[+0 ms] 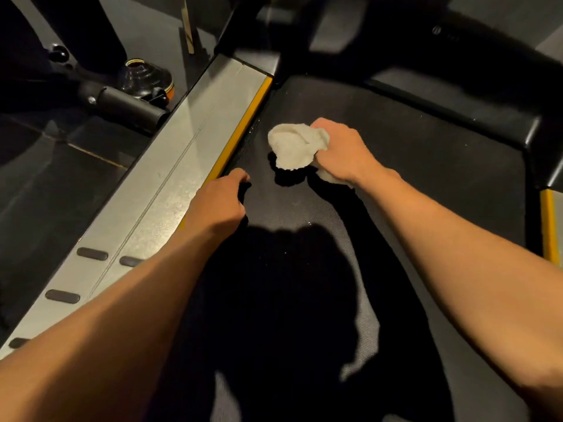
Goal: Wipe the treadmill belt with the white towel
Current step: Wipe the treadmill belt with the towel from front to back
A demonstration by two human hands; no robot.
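Observation:
The black treadmill belt [411, 166] fills the middle of the head view, partly under my own shadow. A bunched white towel [292, 147] lies on the belt near its front left. My right hand [341, 150] grips the towel from the right, fingers curled into the cloth. My left hand [221, 199] rests at the belt's left edge beside the yellow strip [243, 129], its fingers curled downward and holding nothing that I can see.
A silver side rail [170, 166] with dark rubber pads runs along the belt's left. Another machine's black base and roller [128, 99] sit left of it on the dark floor. The treadmill's black motor cover [426, 95] bounds the belt ahead; a yellow-edged rail [550, 226] lies right.

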